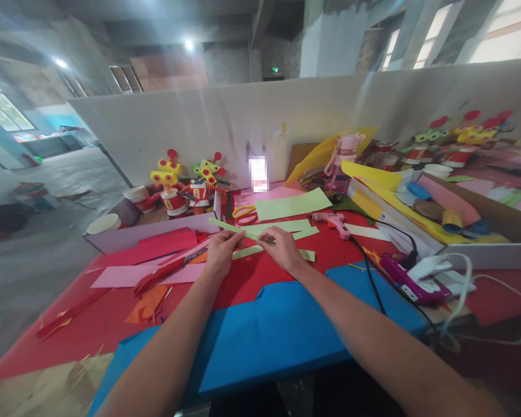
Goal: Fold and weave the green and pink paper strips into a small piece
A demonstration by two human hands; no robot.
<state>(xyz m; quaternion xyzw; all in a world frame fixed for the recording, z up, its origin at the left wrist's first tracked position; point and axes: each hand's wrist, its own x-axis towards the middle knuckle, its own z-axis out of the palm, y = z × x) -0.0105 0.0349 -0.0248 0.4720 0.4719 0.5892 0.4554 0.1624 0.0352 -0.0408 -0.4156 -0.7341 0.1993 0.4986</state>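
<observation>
Both hands meet over the middle of the table around a narrow light green paper strip [223, 224]. My left hand [224, 247] pinches it, and its free end sticks out to the upper left. Close by on the right, my right hand [282, 245] has its fingers closed on the same strip; the fingers partly hide the paper there. More green paper strips [301, 226] lie on the red sheet beneath and behind the hands. A wider green paper sheet [293, 204] rests farther back, beside yellow-handled scissors [244, 213].
A pink glue gun [333, 221] and its black cord lie to the right, near a purple power strip [417, 279]. Paper figures [173, 194] stand at the back left. A box [469, 250] of coloured paper sits at right. Blue paper [264, 330] covers the front edge.
</observation>
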